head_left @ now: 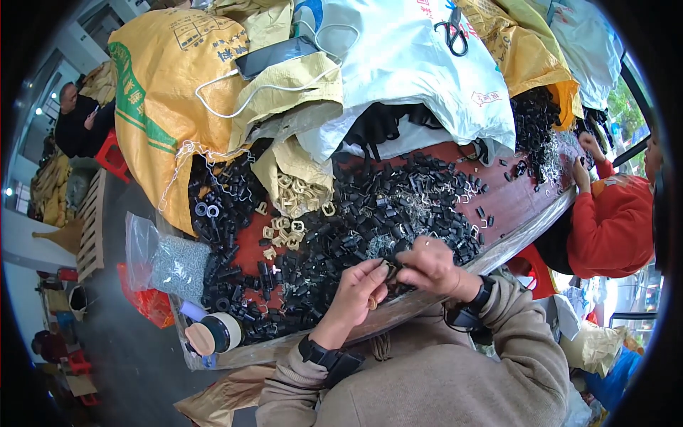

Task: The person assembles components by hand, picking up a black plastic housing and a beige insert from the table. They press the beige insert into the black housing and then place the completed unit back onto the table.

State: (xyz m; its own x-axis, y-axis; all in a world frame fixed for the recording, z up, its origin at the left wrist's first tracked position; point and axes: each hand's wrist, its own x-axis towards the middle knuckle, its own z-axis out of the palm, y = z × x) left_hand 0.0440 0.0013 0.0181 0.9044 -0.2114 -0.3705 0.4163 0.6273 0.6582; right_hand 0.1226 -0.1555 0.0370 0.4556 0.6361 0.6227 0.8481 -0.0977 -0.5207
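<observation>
My left hand (358,290) is closed in a pinch on a small dark plastic part (388,272) at the near edge of the table. Close against its right side, my right hand (432,267) has its fingers curled at the same part; whether a second small piece is between them is hidden. Just beyond both hands spreads a large heap of small black plastic parts (320,245), mixed with little silver metal pieces (384,245). Beige ring-like plastic parts (284,231) lie left of the heap, spilling from a tan sack (267,171).
A yellow woven sack (171,92) and a white sack (427,85) line the far side, with a phone (277,57), a cable and black scissors (452,33) on top. A bag of screws (178,267) and a jar (217,333) stand left. Another person in red (612,228) works at right.
</observation>
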